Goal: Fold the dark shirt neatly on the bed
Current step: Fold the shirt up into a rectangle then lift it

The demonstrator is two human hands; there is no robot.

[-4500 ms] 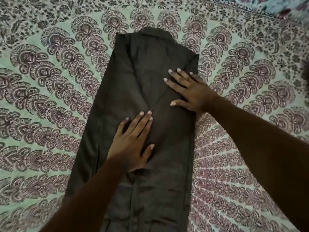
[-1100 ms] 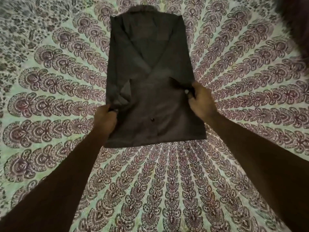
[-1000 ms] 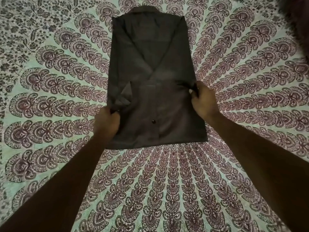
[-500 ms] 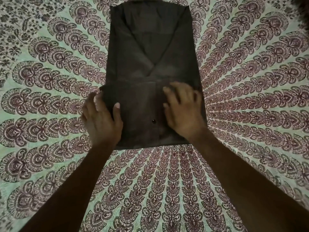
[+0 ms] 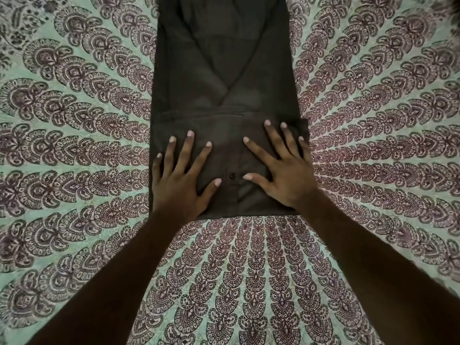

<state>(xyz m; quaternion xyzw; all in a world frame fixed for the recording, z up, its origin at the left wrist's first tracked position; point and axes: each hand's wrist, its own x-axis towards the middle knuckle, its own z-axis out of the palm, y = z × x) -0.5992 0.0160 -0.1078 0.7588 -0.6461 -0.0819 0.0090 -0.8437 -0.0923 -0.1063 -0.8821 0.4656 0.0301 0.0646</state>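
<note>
Dark brown cotton shirt (image 5: 224, 70) lies flat on the bed (image 5: 249, 282), on top of a mint-green bedspread with maroon mandala print (image 5: 74, 145). The shirt is folded into a narrow upright rectangle, and its far end runs out of the top of the frame. The side panels are folded inward and meet in a V at mid-width. Below the V, a lower panel is doubled up over the body. Its fold edge is a horizontal line just above the fingertips. The near edge of the shirt is straight and square to the sides.

Left hand (image 5: 179, 185): flat, palm down, fingers spread wide, holding nothing. It presses on the lower left part of the doubled panel. The little finger lies along the shirt's left edge and the heel of the hand sits at the near edge.

Right hand (image 5: 283, 175): also flat, palm down, fingers spread wide, holding nothing. It presses on the lower right part of the same panel. The little finger is close to the right edge and the heel is near the near right corner.

The thumbs point toward each other but stay apart. A small dark round button (image 5: 232, 175) sits between the thumb tips. Both forearms come in from the bottom corners over the bedspread.
</note>
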